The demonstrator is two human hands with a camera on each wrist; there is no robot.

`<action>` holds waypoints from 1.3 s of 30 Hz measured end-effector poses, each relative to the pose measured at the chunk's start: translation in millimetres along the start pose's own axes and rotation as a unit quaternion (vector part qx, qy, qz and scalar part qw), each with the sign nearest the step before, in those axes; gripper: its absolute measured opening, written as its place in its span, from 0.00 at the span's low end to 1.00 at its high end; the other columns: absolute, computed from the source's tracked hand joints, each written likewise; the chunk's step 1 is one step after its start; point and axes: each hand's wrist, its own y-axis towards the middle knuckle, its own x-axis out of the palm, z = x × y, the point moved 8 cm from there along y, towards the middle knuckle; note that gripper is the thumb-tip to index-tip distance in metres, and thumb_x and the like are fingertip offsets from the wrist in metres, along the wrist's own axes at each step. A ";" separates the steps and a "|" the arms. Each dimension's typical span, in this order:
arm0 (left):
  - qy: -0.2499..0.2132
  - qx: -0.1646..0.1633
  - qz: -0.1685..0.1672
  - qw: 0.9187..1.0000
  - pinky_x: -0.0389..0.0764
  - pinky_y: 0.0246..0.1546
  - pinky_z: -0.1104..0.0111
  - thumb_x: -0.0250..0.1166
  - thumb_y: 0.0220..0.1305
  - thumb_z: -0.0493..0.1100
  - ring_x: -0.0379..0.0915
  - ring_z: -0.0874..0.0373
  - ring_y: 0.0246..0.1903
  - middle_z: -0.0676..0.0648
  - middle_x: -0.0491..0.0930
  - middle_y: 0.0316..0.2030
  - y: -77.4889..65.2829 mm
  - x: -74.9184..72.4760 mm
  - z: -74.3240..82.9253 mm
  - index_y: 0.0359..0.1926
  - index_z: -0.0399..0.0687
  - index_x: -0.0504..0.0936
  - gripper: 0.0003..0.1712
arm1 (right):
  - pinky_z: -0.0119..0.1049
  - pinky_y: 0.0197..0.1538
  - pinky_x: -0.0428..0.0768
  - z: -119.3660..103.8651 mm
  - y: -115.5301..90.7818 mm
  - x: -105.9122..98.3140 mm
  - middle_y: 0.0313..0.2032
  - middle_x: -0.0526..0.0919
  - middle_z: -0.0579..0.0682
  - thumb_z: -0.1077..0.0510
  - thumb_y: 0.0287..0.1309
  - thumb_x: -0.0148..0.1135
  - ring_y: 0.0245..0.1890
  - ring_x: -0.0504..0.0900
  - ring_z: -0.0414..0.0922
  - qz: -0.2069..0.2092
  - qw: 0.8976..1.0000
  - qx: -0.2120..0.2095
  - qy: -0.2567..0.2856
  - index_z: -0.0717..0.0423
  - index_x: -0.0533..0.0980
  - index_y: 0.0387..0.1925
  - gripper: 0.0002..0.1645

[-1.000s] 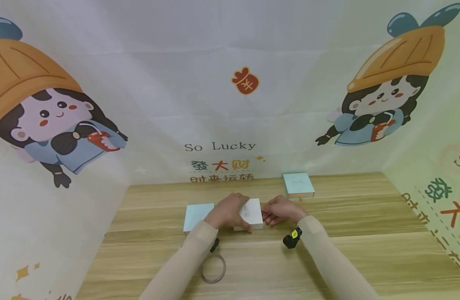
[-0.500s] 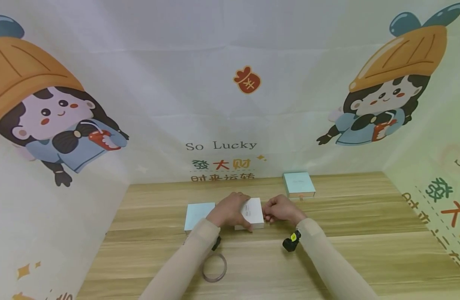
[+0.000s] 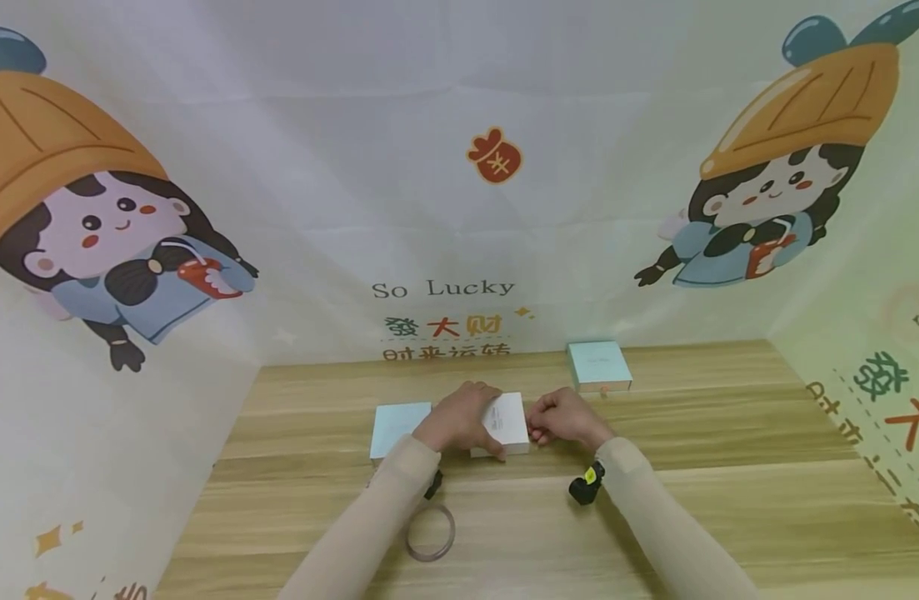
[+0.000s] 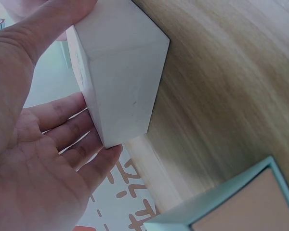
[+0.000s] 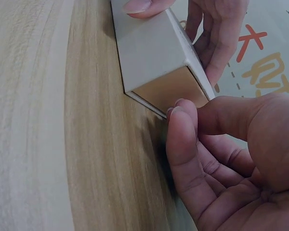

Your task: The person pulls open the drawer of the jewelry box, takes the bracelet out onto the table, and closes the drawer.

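A white drawer box [image 3: 508, 421] with small print on top lies mid-table. My left hand [image 3: 462, 418] grips it across its top, thumb on the near side and fingers on the far side; the left wrist view shows its plain white walls [image 4: 120, 91]. At its right end, my right hand [image 3: 566, 417] pinches with thumb and forefinger. In the right wrist view those fingertips [image 5: 183, 113] meet against the box's tan drawer front [image 5: 168, 89]. What lies between them is hidden. The drawer front sits about level with the sleeve's edge.
A light-blue box [image 3: 399, 425] lies left of the left hand, partly behind the forearm. Another light-blue box [image 3: 600, 365] with a small tab stands at the back right. A greyish bangle [image 3: 452, 533] lies near the left forearm. A printed cloth [image 3: 339, 208] hangs behind the table.
My right fingers have closed together at the box's right end, where a dark reddish bit showed earlier. My left hand and the box hold their place; the view shifts slightly.
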 end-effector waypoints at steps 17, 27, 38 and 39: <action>0.001 0.003 0.000 1.000 0.76 0.61 0.60 0.87 0.37 0.56 0.71 0.53 0.59 0.45 0.77 0.63 0.4 -2.0 1.6 0.70 0.45 0.73 0.58 | 0.32 0.32 0.87 1.7 -5.3 -11.0 0.27 0.86 0.54 0.70 0.64 0.57 0.23 0.83 0.38 0.010 1.000 -0.010 -0.016 0.72 0.81 0.38 0.08; 0.005 0.003 -0.002 1.000 0.73 0.68 0.58 0.87 0.37 0.56 0.70 0.50 0.65 0.44 0.76 0.66 1.2 0.7 0.9 0.71 0.44 0.72 0.59 | 0.33 0.33 0.87 5.8 -10.3 -17.1 0.28 0.86 0.55 0.70 0.65 0.56 0.23 0.84 0.39 0.018 0.999 -0.006 -0.033 0.70 0.81 0.38 0.08; -0.005 0.003 0.005 1.000 0.74 0.67 0.59 0.88 0.36 0.55 0.70 0.51 0.63 0.44 0.76 0.65 -0.6 0.4 0.9 0.70 0.43 0.72 0.59 | 0.32 0.33 0.87 7.2 -14.8 -24.0 0.27 0.86 0.56 0.71 0.65 0.55 0.23 0.83 0.38 0.010 0.999 -0.025 -0.027 0.73 0.80 0.38 0.08; -0.005 0.001 0.004 1.000 0.74 0.67 0.59 0.88 0.37 0.55 0.70 0.51 0.63 0.44 0.76 0.65 -0.8 0.4 0.7 0.70 0.44 0.72 0.59 | 0.32 0.33 0.87 7.4 -15.0 -24.6 0.27 0.86 0.56 0.71 0.65 0.55 0.23 0.83 0.38 0.009 0.999 -0.026 -0.027 0.73 0.80 0.38 0.08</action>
